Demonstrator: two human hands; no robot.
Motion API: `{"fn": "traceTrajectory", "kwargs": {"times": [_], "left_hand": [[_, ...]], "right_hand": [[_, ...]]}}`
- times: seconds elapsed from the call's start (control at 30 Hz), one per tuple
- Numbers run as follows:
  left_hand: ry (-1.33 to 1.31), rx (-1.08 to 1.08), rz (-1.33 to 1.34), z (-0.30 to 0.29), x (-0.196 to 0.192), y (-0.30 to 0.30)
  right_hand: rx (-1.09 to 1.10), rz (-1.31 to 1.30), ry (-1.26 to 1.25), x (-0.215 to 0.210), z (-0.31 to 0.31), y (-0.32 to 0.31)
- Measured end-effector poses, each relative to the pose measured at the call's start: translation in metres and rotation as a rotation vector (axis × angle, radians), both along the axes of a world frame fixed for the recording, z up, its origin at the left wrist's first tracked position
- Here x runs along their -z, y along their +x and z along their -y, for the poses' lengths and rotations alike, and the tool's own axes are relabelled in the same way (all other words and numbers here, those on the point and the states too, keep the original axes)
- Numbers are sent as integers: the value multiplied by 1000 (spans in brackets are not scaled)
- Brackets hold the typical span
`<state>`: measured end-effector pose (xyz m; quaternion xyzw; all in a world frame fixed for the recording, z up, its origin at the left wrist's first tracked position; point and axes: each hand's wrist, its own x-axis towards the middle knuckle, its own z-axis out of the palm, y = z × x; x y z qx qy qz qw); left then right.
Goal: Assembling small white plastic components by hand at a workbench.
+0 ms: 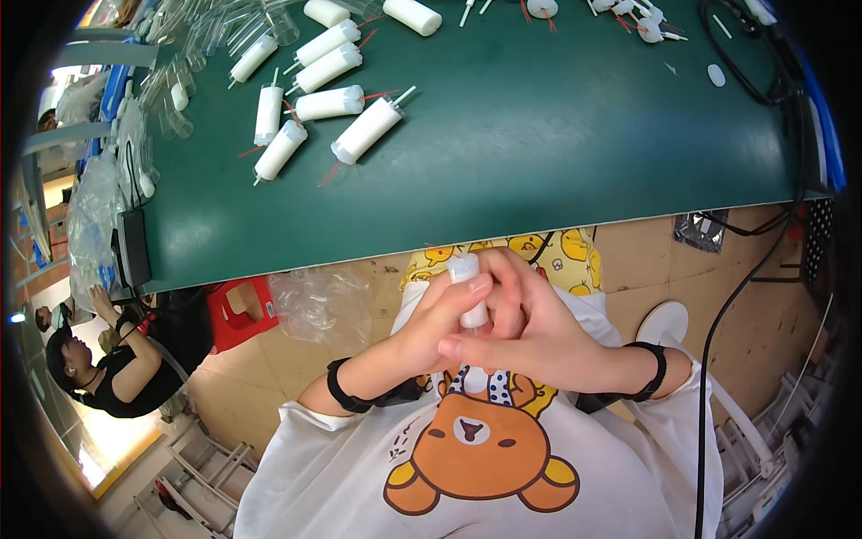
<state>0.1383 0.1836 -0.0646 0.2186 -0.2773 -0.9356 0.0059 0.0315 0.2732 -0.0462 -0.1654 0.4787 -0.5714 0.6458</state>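
Note:
Over my lap, just off the table's near edge, I hold a small white cylinder [463, 269] with a translucent end cap. My left hand [429, 325] closes round it from the left, thumb pressed on its side. From the right, my right hand [543, 328] wraps it too, its thumb lying across the lower end. The fingers hide much of the cylinder's middle. Several similar white cylinders [368, 130] with thin white stems and red wires lie on the green table [539, 153] ahead, toward the left.
Clear tubes [224, 22] are heaped at the far left. Small white caps with red wires [651, 31] lie far right, near a black cable [705, 359]. A red box [242, 314] and plastic bag [323, 305] sit below the table's left edge. Another person [121, 359] sits at the left.

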Motion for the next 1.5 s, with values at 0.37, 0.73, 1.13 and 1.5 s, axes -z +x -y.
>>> {"fn": "traceTrajectory", "kwargs": {"times": [0.37,0.73,1.13,1.5], "left_hand": [[-46,87,-82,4,18,0],[-284,-31,367,11,-13,-5],[-2058,-356,390,70,-63,-16],[-2236,-144,507,119,-58,-19]], "right_hand": [[38,66,63,17,3,10],[-176,180,178,14,24,-9],[-299,114,-304,3,13,-40],[-411,-50,-345,-15,21,-67]]}}
